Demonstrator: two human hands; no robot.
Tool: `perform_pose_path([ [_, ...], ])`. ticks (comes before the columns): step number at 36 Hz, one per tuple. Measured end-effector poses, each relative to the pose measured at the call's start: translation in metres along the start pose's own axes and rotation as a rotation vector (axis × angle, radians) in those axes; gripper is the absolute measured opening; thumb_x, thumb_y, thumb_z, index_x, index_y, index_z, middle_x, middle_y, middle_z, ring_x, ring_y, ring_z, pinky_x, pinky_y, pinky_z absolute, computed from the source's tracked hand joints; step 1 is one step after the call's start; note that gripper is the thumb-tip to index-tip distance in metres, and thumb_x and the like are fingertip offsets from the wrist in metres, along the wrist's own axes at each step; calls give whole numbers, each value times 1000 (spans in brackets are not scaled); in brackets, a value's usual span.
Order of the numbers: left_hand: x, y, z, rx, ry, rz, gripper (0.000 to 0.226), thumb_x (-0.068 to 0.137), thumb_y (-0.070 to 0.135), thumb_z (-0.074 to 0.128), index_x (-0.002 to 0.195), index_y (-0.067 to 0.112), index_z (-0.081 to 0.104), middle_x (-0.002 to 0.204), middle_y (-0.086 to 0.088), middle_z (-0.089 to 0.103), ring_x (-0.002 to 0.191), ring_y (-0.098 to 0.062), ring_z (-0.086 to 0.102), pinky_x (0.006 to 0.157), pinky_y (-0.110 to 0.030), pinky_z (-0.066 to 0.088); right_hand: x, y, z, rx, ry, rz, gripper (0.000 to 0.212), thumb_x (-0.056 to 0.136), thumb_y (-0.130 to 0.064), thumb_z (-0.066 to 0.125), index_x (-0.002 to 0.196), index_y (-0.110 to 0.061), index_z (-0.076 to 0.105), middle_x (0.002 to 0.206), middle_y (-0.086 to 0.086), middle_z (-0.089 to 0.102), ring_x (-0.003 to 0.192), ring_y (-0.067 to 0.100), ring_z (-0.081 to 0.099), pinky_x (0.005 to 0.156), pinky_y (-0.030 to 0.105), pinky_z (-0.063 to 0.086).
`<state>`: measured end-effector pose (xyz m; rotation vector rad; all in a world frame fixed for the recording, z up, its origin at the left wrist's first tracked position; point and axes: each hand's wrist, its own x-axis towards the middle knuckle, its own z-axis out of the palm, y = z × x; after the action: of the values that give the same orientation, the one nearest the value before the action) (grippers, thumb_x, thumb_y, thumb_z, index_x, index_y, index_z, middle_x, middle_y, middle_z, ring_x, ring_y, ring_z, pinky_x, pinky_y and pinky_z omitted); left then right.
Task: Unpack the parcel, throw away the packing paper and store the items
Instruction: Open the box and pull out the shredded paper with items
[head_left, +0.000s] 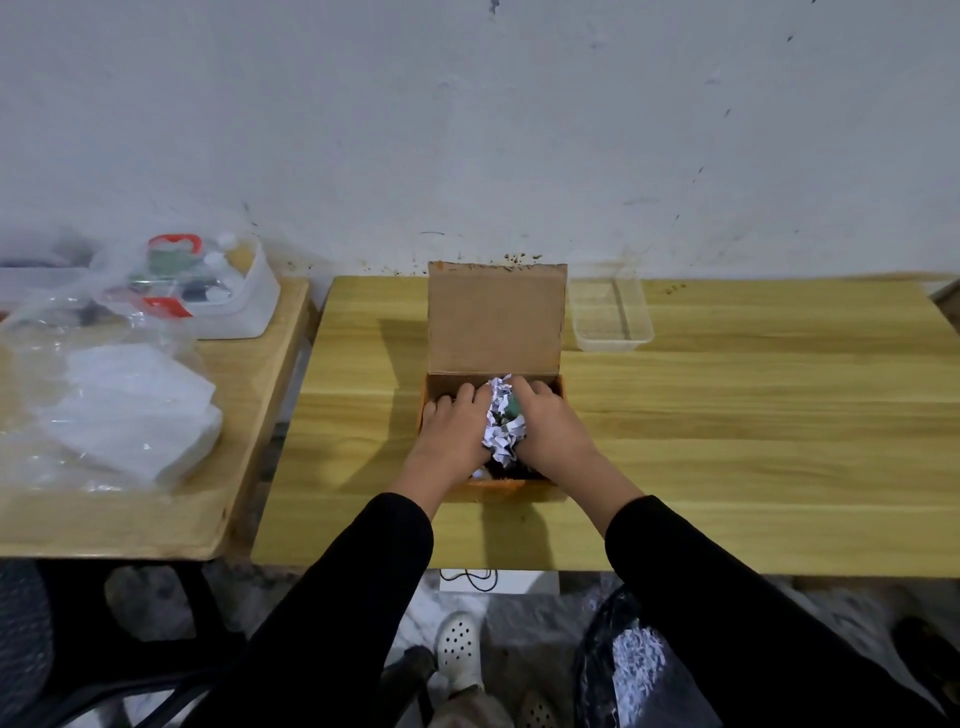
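Observation:
An open cardboard parcel box (496, 322) with orange sides stands on the wooden table, its lid upright at the back. Both hands are inside it. My left hand (452, 431) and my right hand (550, 423) press from either side on a bunch of white shredded packing paper (501, 426). A small green item (514, 408) shows among the shreds by my right fingers. The rest of the box's contents are hidden under my hands.
A clear plastic tray (610, 317) sits right of the box lid. On the left table lie plastic bags (124, 410) and a white bin (234, 296) of small items. Below the table's edge on the right, a black bag (628, 670) holds shredded paper.

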<state>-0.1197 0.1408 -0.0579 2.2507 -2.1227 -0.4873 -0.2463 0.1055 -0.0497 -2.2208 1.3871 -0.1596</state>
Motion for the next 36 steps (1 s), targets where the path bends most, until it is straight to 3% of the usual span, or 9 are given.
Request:
perform_pose_path([
  [4,-1,-1,9,-35,-1,1,68,83,27,62,140,21,26,127,-4,41,110,-29,46,90,-37,32,-4,4,2,37,-3,18,59,73,-13,67,125,-15,39,117,12,53,103,33,55,66,31,40],
  [8,-3,-2,16,-110,2,-9,67,84,29,59,140,23,25,129,-3,40,112,-29,44,91,-38,32,-6,9,5,139,11,15,64,71,-16,68,129,-17,41,119,12,55,106,31,53,78,33,44],
  [13,-7,-4,18,-184,50,-13,70,84,27,59,143,24,22,131,-3,38,114,-29,42,95,-40,30,-10,10,4,241,62,-12,66,70,-7,67,131,-16,44,123,11,55,111,28,51,79,26,38],
  [18,-12,-5,21,-196,127,0,73,82,22,61,144,24,23,129,-2,39,113,-27,42,96,-39,31,-11,12,12,326,123,-26,67,69,-7,69,131,-17,46,126,12,54,110,26,54,86,28,43],
  [22,-12,-5,22,-189,181,-4,74,79,15,60,144,26,25,127,-2,40,113,-26,42,96,-37,29,-12,10,13,389,196,-10,64,68,-1,64,129,-15,50,122,14,56,104,27,56,83,28,44],
  [31,-10,-7,24,-163,122,-20,80,80,6,59,147,20,17,134,-5,35,115,-28,41,101,-39,31,-9,3,11,187,116,-23,73,70,2,55,138,-18,36,134,10,48,113,30,51,82,40,50],
  [36,-8,-9,19,-81,45,-2,83,81,4,60,148,20,12,135,-5,34,116,-29,41,102,-40,32,-5,-1,14,11,49,36,69,76,0,56,139,-16,29,135,11,44,113,34,49,72,37,43],
])
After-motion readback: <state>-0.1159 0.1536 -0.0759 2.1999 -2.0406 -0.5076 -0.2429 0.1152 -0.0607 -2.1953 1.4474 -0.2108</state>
